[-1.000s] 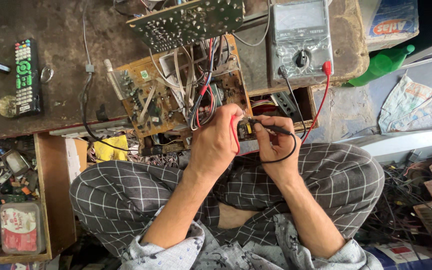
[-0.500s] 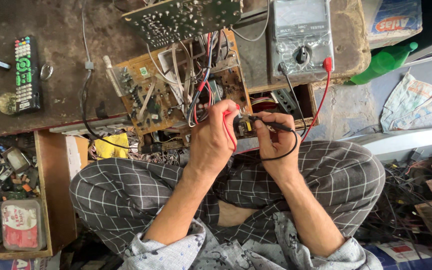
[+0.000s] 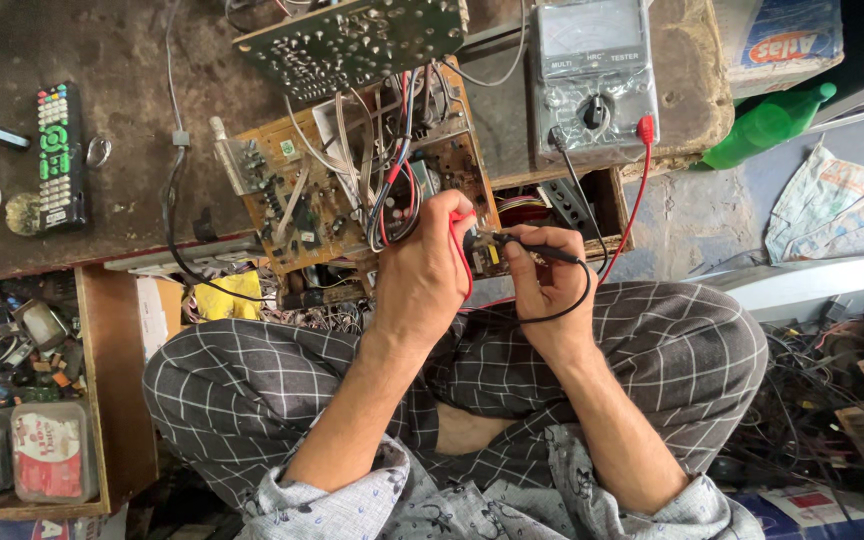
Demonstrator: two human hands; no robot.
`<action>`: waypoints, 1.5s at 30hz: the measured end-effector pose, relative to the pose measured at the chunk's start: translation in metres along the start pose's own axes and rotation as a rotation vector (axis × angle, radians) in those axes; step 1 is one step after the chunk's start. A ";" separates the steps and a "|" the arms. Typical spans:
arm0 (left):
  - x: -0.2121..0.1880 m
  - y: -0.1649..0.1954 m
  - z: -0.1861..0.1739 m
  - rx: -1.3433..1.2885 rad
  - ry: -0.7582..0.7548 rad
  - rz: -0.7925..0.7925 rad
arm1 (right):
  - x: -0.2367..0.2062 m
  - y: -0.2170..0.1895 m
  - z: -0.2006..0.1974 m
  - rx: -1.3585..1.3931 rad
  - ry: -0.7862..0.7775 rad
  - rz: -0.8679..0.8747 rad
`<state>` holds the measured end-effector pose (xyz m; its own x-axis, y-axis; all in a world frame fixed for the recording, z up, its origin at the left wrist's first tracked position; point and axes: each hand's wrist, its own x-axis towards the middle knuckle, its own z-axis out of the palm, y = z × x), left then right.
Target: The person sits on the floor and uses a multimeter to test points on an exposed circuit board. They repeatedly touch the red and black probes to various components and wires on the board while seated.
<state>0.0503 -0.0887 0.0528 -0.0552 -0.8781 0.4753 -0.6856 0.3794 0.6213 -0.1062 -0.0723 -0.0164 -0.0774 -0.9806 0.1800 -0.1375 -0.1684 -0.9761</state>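
Evidently light, stiff and slim, the red probe (image 3: 460, 232) sits pinched in the left hand (image 3: 422, 275) and the black probe (image 3: 537, 252) in the right hand (image 3: 542, 285), tips at the brown circuit board (image 3: 322, 195), best held by their insulated barrels

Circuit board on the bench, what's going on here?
A seated person holds two meter probes at the near edge of the brown circuit board. The left hand has the red probe, the right hand the black probe; the tips meet close together between the hands. Both leads run up to the grey analog multimeter on the bench. A remote control lies off to the left.
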 end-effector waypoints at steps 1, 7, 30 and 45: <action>0.000 0.000 0.000 0.005 -0.002 0.002 | 0.000 0.000 0.000 0.001 0.000 0.008; 0.000 0.001 0.001 0.032 0.002 0.023 | -0.001 0.000 0.000 0.050 -0.003 0.024; -0.001 -0.001 -0.002 0.030 0.018 0.043 | 0.000 -0.001 0.004 -0.015 0.019 -0.031; -0.007 -0.004 0.003 0.000 0.035 0.008 | -0.001 0.000 0.005 -0.017 0.017 -0.013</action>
<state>0.0513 -0.0847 0.0457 -0.0353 -0.8645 0.5014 -0.6854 0.3861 0.6174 -0.1011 -0.0718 -0.0177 -0.0925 -0.9764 0.1952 -0.1555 -0.1795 -0.9714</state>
